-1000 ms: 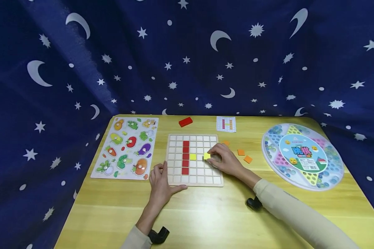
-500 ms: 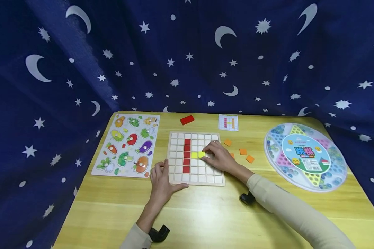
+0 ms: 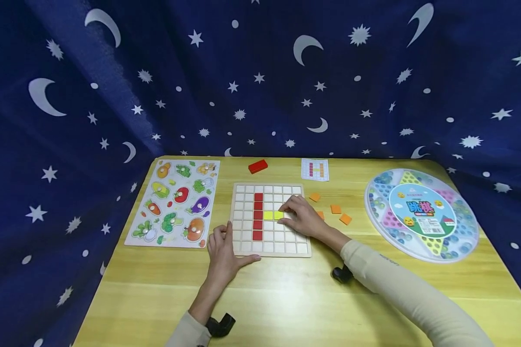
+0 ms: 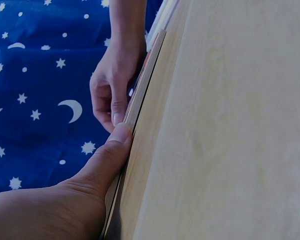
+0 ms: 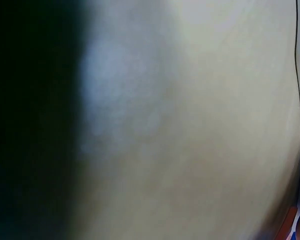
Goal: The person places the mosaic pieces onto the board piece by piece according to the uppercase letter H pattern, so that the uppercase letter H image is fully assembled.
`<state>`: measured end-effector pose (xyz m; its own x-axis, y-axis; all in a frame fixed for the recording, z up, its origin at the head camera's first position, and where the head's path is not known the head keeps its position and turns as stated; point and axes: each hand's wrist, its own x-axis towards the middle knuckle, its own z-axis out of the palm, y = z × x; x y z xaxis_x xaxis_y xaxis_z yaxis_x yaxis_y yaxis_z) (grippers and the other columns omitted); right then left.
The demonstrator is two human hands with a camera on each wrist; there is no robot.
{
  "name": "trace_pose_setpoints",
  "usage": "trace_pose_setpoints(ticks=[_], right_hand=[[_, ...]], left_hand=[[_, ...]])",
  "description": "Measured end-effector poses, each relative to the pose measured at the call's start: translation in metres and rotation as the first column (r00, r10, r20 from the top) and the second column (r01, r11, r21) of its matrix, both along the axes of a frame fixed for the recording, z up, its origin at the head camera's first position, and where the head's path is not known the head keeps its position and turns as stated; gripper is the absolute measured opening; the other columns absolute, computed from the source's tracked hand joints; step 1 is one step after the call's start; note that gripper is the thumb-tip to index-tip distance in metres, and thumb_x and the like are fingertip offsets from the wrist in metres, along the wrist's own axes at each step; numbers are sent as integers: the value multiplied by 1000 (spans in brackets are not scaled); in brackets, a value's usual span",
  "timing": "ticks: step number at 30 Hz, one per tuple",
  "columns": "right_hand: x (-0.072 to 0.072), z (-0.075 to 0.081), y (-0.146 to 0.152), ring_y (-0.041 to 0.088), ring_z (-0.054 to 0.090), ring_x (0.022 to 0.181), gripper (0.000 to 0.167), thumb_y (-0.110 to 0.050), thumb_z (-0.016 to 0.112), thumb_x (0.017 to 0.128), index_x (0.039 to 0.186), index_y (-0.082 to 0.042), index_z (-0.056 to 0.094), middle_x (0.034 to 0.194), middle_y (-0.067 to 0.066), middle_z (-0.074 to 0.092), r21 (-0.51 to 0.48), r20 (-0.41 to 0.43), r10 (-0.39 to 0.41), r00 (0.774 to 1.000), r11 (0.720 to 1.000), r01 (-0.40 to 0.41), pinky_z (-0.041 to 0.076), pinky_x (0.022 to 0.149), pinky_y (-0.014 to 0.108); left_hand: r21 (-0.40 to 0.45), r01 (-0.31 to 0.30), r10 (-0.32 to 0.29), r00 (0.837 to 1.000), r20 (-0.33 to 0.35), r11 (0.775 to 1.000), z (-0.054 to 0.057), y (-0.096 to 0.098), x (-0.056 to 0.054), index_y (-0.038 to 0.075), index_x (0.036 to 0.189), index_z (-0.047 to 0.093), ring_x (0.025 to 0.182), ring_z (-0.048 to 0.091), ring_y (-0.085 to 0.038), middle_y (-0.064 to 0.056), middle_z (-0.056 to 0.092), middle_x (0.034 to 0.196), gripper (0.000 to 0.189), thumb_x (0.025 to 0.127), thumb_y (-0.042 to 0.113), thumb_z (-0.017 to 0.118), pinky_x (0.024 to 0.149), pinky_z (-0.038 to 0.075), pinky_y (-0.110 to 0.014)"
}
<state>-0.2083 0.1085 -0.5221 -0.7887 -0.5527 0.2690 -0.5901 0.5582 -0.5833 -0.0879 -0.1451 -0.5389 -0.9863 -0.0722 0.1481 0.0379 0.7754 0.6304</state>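
In the head view, a wooden grid board with pale squares lies mid-table. A column of red square tiles fills part of it, with one yellow tile beside its middle. My right hand pinches a second yellow tile, which lines up against the first in the same row. My left hand braces the board's near left corner, index finger along the left side and thumb along the front edge. The left wrist view shows that thumb against the board's edge.
Several orange tiles lie right of the board, one partly behind the right hand. Behind it are stacked red tiles and a printed pattern card. A vegetable puzzle lies left, a round Chinese checkers set right.
My right hand has brought the yellow tile leftward and down onto the board, from apart to right beside the first yellow tile. My left hand stays at the corner.
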Motion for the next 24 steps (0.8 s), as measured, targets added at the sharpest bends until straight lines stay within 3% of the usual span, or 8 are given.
trace_pose_setpoints(ticks=[24], right_hand=[[2,0,-1,15,48,91,28,-27,81,81,102,-13,69,95,0,56,30,28,-24,999,999,24,43,82,34]], left_hand=[[23,1,-1,1000,11,1000,-1,0,1,2,150,33,106,30,-29,-15,36,123,126,53,58,90,92,24,-45]])
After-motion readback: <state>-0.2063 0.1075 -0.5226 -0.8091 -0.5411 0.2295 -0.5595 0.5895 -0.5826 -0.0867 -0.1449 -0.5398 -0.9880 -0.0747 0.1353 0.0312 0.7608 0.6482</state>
